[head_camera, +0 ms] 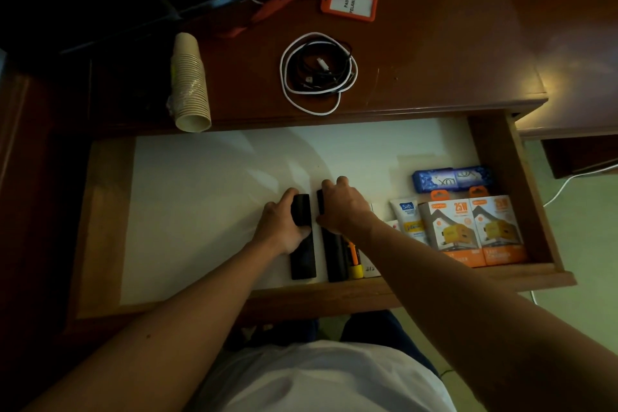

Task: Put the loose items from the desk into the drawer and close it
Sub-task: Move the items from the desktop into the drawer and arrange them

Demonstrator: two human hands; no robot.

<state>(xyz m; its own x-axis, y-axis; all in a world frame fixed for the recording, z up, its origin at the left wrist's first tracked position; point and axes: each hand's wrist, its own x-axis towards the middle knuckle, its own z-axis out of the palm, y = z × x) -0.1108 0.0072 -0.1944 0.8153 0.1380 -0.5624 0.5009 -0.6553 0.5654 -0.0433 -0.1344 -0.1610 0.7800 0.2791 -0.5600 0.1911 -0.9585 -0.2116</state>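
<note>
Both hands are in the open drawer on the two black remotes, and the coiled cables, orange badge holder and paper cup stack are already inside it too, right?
Not quite. The head view shows the coiled cables, orange badge holder and paper cup stack still on the desk top, not inside. The rest holds: left hand and right hand are in the open drawer on the two black remotes.

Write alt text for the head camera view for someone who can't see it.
A person's left hand and right hand each grip a flat black remote, left remote and right remote, inside an open wooden drawer. On the dark wooden desk lie coiled black and white cables, stacked paper cups and an orange badge holder.
</note>
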